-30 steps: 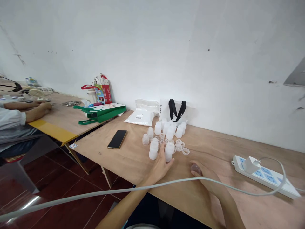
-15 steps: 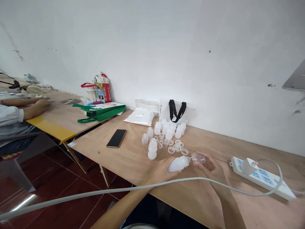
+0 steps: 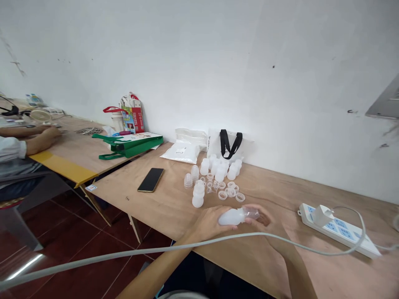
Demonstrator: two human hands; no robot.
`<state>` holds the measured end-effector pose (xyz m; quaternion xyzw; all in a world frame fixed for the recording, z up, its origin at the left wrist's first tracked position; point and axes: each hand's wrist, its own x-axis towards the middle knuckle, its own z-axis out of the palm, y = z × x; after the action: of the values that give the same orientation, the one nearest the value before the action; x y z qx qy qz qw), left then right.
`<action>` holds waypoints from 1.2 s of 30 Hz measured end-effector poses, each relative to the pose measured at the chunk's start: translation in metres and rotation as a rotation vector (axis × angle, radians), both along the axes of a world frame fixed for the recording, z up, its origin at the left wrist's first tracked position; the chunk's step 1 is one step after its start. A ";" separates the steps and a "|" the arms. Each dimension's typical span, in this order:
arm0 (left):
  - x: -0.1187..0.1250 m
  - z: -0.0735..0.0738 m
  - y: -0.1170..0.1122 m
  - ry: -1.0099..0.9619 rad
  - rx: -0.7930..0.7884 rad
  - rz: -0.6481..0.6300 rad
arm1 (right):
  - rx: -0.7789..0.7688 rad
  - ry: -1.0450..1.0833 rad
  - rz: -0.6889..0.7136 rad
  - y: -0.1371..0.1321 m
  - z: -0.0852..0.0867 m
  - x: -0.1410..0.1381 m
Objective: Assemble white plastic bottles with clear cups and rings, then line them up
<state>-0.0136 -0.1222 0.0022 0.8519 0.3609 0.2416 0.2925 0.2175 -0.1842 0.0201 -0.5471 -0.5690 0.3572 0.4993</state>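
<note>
My left hand (image 3: 209, 222) is closed around a milky white baby bottle (image 3: 230, 217), which lies nearly level above the table with its top toward the right. Over that top end sits a clear bottle cap (image 3: 251, 213), gripped by the fingers of my right hand (image 3: 263, 222). The cap now covers the nipple. Just beyond my hands, clear collar rings (image 3: 240, 197) and small nipples (image 3: 215, 185) lie on the wood. One more white bottle (image 3: 198, 195) stands upright left of them, with several bottles (image 3: 220, 172) grouped behind and stacked clear caps (image 3: 188, 181) beside.
A black phone (image 3: 151, 180) lies left on the wooden table (image 3: 174, 199). A white cable (image 3: 149, 250) crosses in front of my forearms. To the right is a power strip (image 3: 339, 230). Behind stand a black-handled bag (image 3: 215, 143) and a white packet (image 3: 181, 153). Another person's hands (image 3: 46, 137) rest at the left table.
My right hand has moved left and brought the clear cap over the bottle's nipple end. The gap between cap and bottle has closed. The view has shifted slightly.
</note>
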 end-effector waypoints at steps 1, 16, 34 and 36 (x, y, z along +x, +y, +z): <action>0.000 0.001 0.000 -0.015 0.003 -0.012 | -0.020 0.003 0.018 0.000 -0.002 -0.003; -0.003 0.015 -0.003 -0.089 0.076 -0.048 | -0.120 0.079 0.001 -0.005 0.010 -0.026; -0.073 0.043 0.029 -0.369 0.153 0.486 | 0.050 0.111 -0.226 0.020 -0.026 -0.024; -0.082 0.031 0.042 -0.245 -0.027 0.362 | 0.080 0.068 -0.194 0.024 -0.032 -0.026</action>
<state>-0.0956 -0.0799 0.0331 0.7335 0.4728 0.3871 0.2976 0.1914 -0.1605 -0.0116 -0.5667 -0.5099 0.3024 0.5722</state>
